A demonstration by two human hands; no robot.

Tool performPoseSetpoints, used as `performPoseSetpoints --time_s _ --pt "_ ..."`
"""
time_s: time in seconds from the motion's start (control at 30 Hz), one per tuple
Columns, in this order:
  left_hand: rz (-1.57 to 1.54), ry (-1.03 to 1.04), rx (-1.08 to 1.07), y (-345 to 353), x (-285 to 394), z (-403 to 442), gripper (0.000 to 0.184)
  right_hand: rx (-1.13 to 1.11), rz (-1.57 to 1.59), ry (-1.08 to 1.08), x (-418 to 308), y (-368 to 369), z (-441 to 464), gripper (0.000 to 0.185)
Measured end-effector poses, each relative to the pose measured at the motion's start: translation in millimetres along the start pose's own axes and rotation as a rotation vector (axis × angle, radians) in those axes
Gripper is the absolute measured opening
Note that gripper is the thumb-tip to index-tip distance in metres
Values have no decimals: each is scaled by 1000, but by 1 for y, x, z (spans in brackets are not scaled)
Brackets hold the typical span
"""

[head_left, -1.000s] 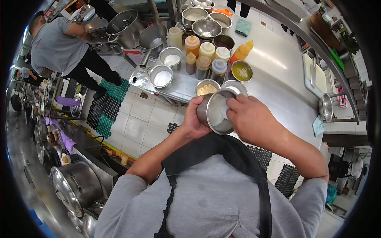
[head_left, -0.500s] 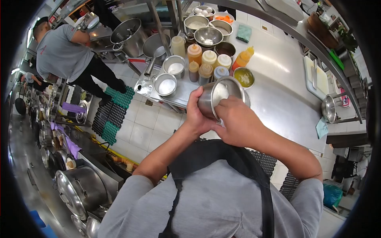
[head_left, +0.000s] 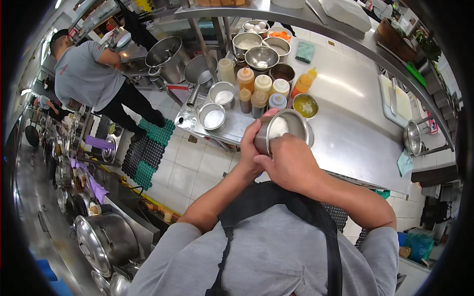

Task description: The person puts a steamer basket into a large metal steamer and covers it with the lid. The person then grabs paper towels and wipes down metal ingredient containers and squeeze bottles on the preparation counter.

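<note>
A steel container (head_left: 290,118), tilted toward me with white powder (head_left: 279,127) inside, is held in my left hand (head_left: 251,143), whose fingers wrap round its left side. My right hand (head_left: 295,160) reaches over the near rim, its fingertips hidden inside the container; what they hold, if anything, cannot be seen. Beyond the container stand several squeeze bottles (head_left: 263,85) and a bowl of yellow-green liquid (head_left: 305,106). Two pots of white contents (head_left: 212,117) are to the left of the bottles.
The steel counter (head_left: 345,123) extends to the right, with a cutting board (head_left: 395,101) and a knife on it. A shelf (head_left: 296,17) crosses above. On the left a co-worker (head_left: 89,74) stands near a large pot (head_left: 167,59). A lidded pot (head_left: 106,241) is at the lower left.
The container has risen away from my body and tipped differently. My right hand has moved from its right rim to the near rim, fingers now deeper inside. The view has shifted slightly.
</note>
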State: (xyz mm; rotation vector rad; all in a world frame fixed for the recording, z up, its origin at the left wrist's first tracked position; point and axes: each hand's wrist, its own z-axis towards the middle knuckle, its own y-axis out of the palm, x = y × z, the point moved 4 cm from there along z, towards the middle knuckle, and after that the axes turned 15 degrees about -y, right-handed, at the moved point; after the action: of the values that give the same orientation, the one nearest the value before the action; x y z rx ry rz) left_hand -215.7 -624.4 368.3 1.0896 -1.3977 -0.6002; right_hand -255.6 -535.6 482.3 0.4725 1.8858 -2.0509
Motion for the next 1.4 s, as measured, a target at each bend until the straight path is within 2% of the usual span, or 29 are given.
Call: performPoseSetpoints --time_s 0.03,0.1,0.2,0.3,0.33,0.43,0.53,0.57,0.63,0.7,0.77,0.8,0.83,0.9,0.93,1.13,1.23,1.33,1.4 --pt "13 13 -19 1 1 0 62 24 82 38 1 -4 1 32" --pt "37 40 -50 3 5 -3 66 -22 -12 -33 -1 -11 3 28" --pt "-37 -221 -173 -2 5 -3 74 -74 -192 -242 6 -13 -2 22" --pt "-167 -523 -10 -2 15 -6 82 -107 -306 -399 20 0 -9 17" --pt "-194 -469 51 5 10 0 72 -115 -323 -436 20 7 -11 15" --pt "-196 -270 115 -5 -5 6 64 -46 -246 -217 16 19 -6 19" --pt "-83 -19 146 -9 -11 1 66 23 110 118 -2 2 8 23" --pt "-39 69 144 -11 -10 -2 68 86 128 83 -2 0 9 24" --pt "77 78 125 -8 0 -1 75 214 160 12 1 -5 10 27" --pt "207 84 107 2 13 -6 77 198 78 -28 5 -7 9 23" --pt "-22 -214 -131 13 25 -17 70 125 -26 -153 12 -8 6 19" --pt "-90 -296 -130 11 25 -16 69 60 -89 -253 18 -6 2 17" --pt "-159 -376 -123 9 25 -15 68 -9 -147 -352 20 1 0 15" --pt "-194 -400 133 -6 18 -4 69 41 -180 -313 19 18 -4 12" --pt "-239 -342 192 -5 15 -1 63 68 -198 -295 16 23 -5 11" --pt "3 95 181 -8 8 -10 64 257 3 -38 -13 9 11 11" --pt "51 142 21 3 20 -9 71 264 1 -155 -23 -16 16 11" --pt "26 -107 -75 10 36 -15 78 188 -68 -254 -13 -28 13 9" --pt "4 -402 -113 4 55 -20 79 66 -125 -374 -1 -25 10 11"
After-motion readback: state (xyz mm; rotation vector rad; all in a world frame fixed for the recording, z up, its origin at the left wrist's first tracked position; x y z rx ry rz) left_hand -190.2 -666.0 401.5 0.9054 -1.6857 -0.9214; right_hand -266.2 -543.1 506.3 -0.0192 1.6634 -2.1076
